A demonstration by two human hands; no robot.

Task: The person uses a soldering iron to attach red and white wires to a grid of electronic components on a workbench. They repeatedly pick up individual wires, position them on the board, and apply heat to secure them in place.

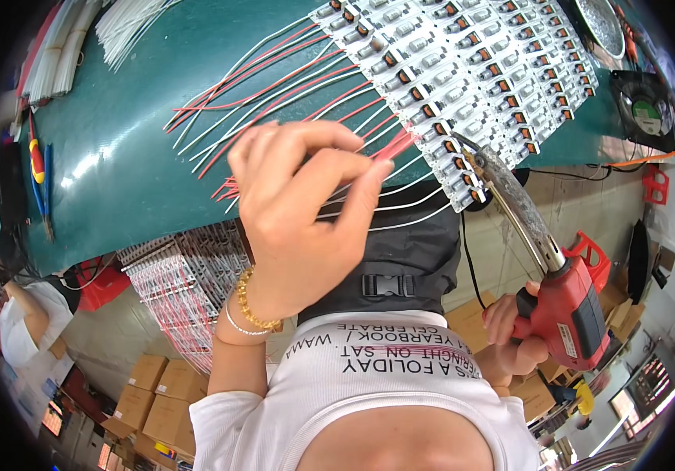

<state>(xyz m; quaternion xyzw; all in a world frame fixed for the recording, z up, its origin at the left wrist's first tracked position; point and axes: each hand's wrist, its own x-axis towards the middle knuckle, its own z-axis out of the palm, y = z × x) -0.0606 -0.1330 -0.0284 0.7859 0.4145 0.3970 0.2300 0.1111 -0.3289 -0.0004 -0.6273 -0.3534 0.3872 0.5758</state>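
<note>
A panel of white circuit boards (474, 86) in rows lies on the green table (129, 184), with red and white wires running from its left edge. My left hand (302, 216) is over these wires, thumb and fingertips pinched on a small bundle of red wires (394, 146) whose ends reach the boards. My right hand (510, 334) grips the handle of a red and black soldering gun (576, 314), fingers wrapped around it. Its metal barrel slants up to the panel's lower edge, and the tip is close to the boards where the red wires end. Whether it touches, I cannot tell.
A red and yellow screwdriver (36, 161) and a blue slim tool (45, 192) lie at the left. Bundles of white strips (59, 59) are behind them. At the right sit a black fan (647, 114) and a round metal dish (600, 27). More wired boards (184, 286) hang below the table.
</note>
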